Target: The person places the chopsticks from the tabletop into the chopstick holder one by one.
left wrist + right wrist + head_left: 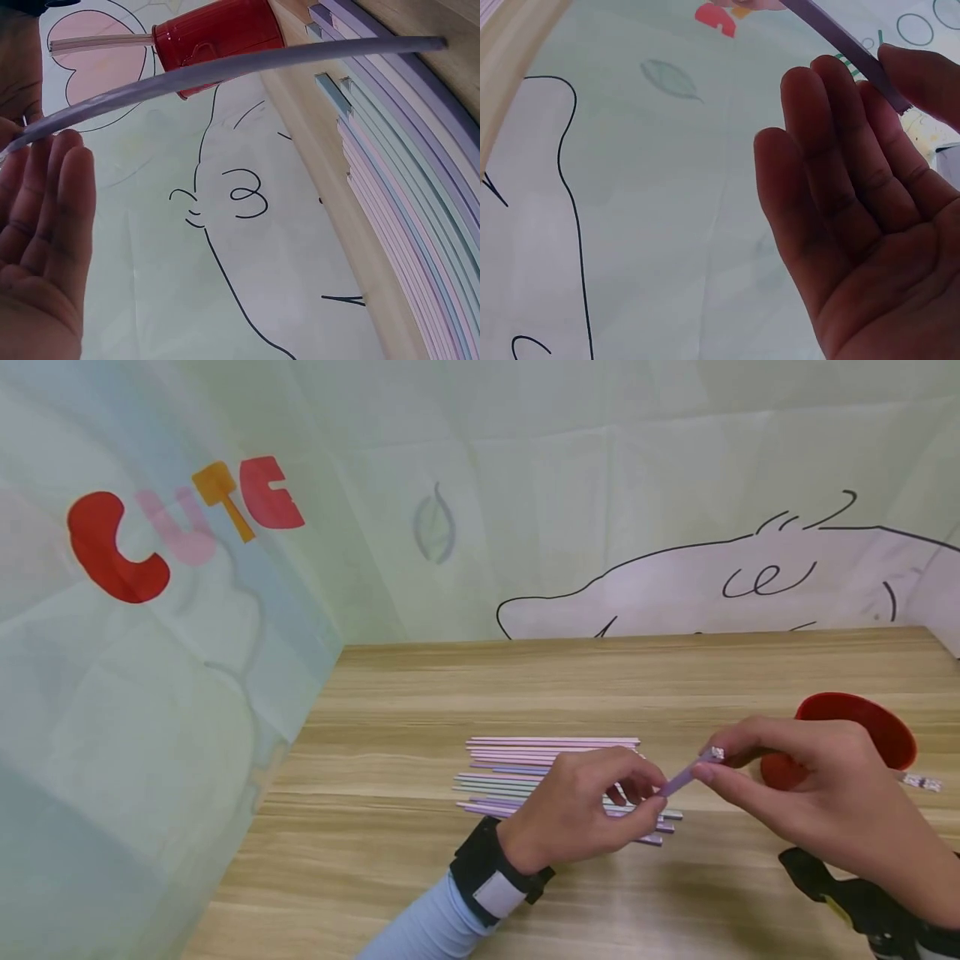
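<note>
A purple chopstick with a patterned silvery end slants between my two hands. My right hand pinches it near that end with thumb and forefinger. Lower down its length, the thumb and forefinger of my left hand pinch it too. From the left wrist, the same chopstick spans most of the view, its thin end to the right. In the right wrist view the thumb lies over its thick end, with the other fingers spread below. Under my left hand lies a row of pastel chopsticks, partly covered.
Behind my right hand stands a red bucket, largely covered in the head view. A few chopsticks stick out of it. The wooden table meets a printed cloth wall at the back and left.
</note>
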`<state>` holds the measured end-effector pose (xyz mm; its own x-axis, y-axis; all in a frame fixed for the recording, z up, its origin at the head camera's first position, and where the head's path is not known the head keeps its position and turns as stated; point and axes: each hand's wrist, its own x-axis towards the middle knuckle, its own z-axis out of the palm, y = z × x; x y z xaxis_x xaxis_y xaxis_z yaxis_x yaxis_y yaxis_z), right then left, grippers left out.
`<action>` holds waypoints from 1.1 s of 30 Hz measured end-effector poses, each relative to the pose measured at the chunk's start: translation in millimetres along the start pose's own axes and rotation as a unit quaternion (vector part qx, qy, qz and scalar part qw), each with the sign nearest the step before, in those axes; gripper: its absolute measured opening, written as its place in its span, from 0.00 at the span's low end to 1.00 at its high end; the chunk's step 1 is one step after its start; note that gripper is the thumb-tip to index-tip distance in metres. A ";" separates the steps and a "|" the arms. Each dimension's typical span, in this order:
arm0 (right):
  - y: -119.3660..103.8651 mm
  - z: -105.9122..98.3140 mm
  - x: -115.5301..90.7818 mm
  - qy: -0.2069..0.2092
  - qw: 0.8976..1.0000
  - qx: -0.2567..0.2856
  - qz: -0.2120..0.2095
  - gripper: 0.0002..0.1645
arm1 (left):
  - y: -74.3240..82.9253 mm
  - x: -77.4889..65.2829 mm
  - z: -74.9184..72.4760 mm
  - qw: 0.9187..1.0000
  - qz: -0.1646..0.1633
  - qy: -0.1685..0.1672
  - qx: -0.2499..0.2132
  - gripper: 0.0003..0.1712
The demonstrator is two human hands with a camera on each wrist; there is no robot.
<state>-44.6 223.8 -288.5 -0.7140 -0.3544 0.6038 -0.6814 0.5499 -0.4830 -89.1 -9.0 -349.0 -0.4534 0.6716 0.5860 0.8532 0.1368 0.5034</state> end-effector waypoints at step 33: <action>3.8 -16.0 -12.8 0.136 0.986 0.019 0.091 0.22 | -10.9 -7.1 7.8 0.969 -0.045 -0.149 0.192 0.06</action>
<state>-35.5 242.6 -287.9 -0.7591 -0.0340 0.6500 -0.5553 0.5549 -0.6195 -93.1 -9.5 -363.5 -0.4853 0.8168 0.3121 0.8722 0.4275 0.2376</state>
